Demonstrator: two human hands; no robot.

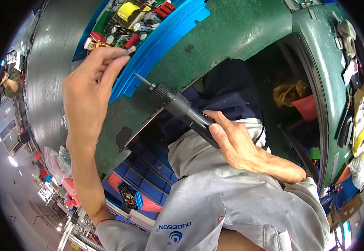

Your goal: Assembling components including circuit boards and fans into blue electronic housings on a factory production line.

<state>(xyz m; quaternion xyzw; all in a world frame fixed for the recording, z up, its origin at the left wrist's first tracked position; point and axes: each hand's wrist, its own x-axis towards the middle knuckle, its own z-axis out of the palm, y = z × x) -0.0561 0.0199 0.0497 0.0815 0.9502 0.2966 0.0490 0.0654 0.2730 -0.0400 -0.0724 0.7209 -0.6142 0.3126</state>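
Note:
My right hand (238, 146) is wrapped round a black electric screwdriver (182, 106), whose thin metal bit points up and left toward a blue metal housing (161, 37). The bit's tip is close to the housing's near wall. My left hand (90, 83) reaches over the left end of that housing with thumb and forefinger pinched together. Beside the fingertips is a small pale piece; whether it is in the pinch or part of the board I cannot tell. Inside the housing lies a circuit board crowded with parts, among them a yellow-wrapped coil (128, 11) and red components.
The housing rests on a worn green bench (249, 25), with a grey metallic belt (48, 83) beyond it on the left. Blue crates (144, 167) stand low, below the bench edge. At the right, another green surface (315, 50) bears bags and tools.

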